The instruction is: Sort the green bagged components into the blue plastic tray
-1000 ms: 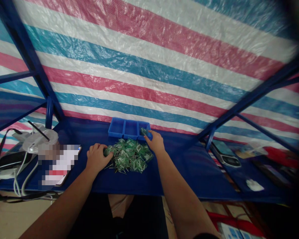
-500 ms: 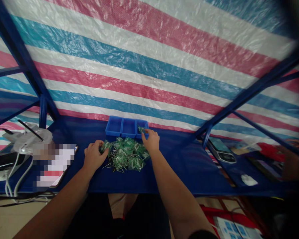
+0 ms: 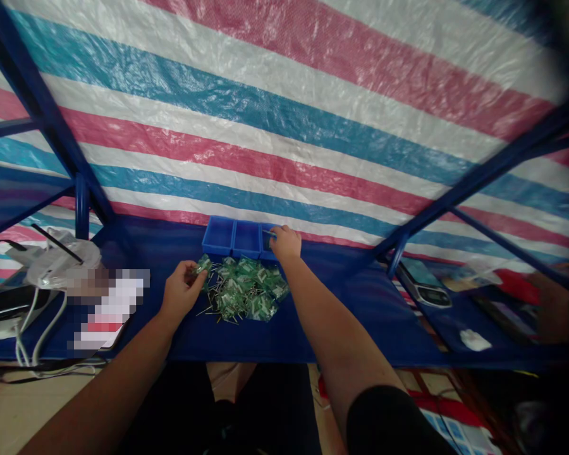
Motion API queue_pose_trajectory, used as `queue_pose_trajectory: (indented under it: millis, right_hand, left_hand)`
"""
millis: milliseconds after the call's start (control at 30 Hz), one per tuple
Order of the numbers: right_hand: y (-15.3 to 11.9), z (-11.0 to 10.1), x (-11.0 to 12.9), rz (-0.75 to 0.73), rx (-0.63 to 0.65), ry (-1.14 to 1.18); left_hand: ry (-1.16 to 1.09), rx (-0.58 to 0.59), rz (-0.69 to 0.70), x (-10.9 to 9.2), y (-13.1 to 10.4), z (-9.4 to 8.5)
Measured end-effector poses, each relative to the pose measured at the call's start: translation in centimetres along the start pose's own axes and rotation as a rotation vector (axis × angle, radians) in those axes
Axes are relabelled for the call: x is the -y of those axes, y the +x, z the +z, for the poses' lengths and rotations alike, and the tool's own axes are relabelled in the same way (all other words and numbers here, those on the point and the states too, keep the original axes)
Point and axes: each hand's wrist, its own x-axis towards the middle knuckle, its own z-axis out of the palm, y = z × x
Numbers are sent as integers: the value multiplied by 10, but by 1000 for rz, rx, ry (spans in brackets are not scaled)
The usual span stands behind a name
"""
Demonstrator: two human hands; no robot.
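From where I stand, the blue bench (image 3: 260,346) carries the work near its middle: a heap of green packets (image 3: 256,281), clear film with thin metal pieces poking out, lies between its near edge and the three-part blue tray (image 3: 246,253), which sits close to the far edge by the striped sheet (image 3: 275,170). The left hand (image 3: 182,285) is at the heap's left side, thumb and fingers closed to a pinch on one green packet (image 3: 201,264), just above the bench. The right hand (image 3: 286,242) is over the tray's right-hand compartment, fingers bent down across its edge; something dark and greenish shows by the fingertips, but whether they grip it or have let go — I cannot tell. The left and middle compartments show bare blue floors. I'd judge the step in hand to be a placing one, the right hand at its compartment while the left has a packet ready. The next move, as I read it, calls for the right fingers to open cleanly inside that compartment's walls and come away without catching film, the left keeping its light pinch so the metal pieces don't snag the heap.
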Motion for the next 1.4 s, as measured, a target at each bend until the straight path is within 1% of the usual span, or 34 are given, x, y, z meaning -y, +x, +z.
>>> queue_pose_trajectory:
  millis: [67, 100, 133, 200, 233, 267, 300, 333, 400, 433, 467, 500, 567, 633, 700, 767, 800, 867, 900, 967, 1000, 1067, 1133, 1233, 1300, 1333, 1367, 1400]
  right_hand:
    - [-1, 0, -3, -27, 91, -12]
    - [-2, -1, -3, -30, 97, 6]
    - [-5, -2, -2, -25, 63, 39]
    - [-15, -6, 3, -34, -61, 155]
    - [-23, -9, 8, -59, -112, 241]
    - [-33, -12, 15, -109, -129, 344]
    - [-44, -14, 23, -188, -101, 473]
    - [-56, -17, 32, -251, -38, 621]
    - [-81, -20, 52, -364, 145, 886]
    - [-93, -20, 61, -405, 214, 976]
    - [-103, -21, 69, -440, 249, 1046]
    - [-113, -21, 75, -462, 245, 1093]
    - [-126, -20, 84, -476, 193, 1130]
    - [-135, -17, 88, -478, 144, 1121]
    - [-138, -14, 86, -479, 122, 1092]
    - [-137, -10, 78, -443, 72, 1040]
    - [-134, -8, 73, -398, 18, 1009]
    - [-125, -8, 58, -272, -142, 939]
    - [-119, -9, 50, -207, -236, 902]
    - [-105, -16, 32, -120, -413, 815]
    - [-98, -20, 24, -91, -489, 769]
    - [-85, -30, 11, -75, -625, 709]
    - [-75, -39, 2, -88, -720, 688]
    - [-62, -47, -4, -91, -780, 648]
    - [-55, -45, -6, -74, -758, 593]
    - [-52, -42, -7, -71, -716, 563]
    - [-49, -38, -9, -77, -645, 529]
    - [-47, -34, -10, -89, -549, 491]
  left_hand:
    - [-81, -11, -28, 2, 1, 2]
    - [-118, -13, -42, 3, 1, 2]
    - [-152, -8, -56, 3, 2, 3]
    - [-219, 10, -73, 3, 1, 5]
    - [-248, 21, -69, 2, 1, 5]
    - [-269, 33, -52, 2, 0, 6]
    - [-278, 45, -19, 1, -1, 6]
    - [-278, 63, 28, 0, -2, 7]
    - [-260, 107, 141, -2, -4, 7]
    - [-248, 131, 195, -2, -5, 7]
    - [-235, 154, 234, -3, -5, 6]
    - [-223, 175, 254, -4, -6, 6]
    - [-196, 200, 256, -6, -8, 4]
    - [-177, 208, 242, -10, -9, 2]
    - [-167, 222, 250, -14, -10, 1]
    - [-130, 235, 278, -18, -10, 1]
    - [-86, 230, 298, -19, -9, 1]
    - [65, 172, 317, -20, -6, 0]
    - [168, 123, 298, -19, -4, -1]
    - [403, 37, 192, -17, -3, -4]
    - [515, 18, 119, -16, -3, -5]
    - [684, 29, 1, -14, -4, -7]
    - [765, 69, -33, -14, -7, -7]
    - [787, 101, -20, -14, -9, -7]
    - [787, 111, -19, -14, -9, -6]
    - [787, 114, -17, -14, -8, -6]
    - [787, 116, -14, -14, -8, -7]
    - [785, 117, -11, -14, -7, -7]
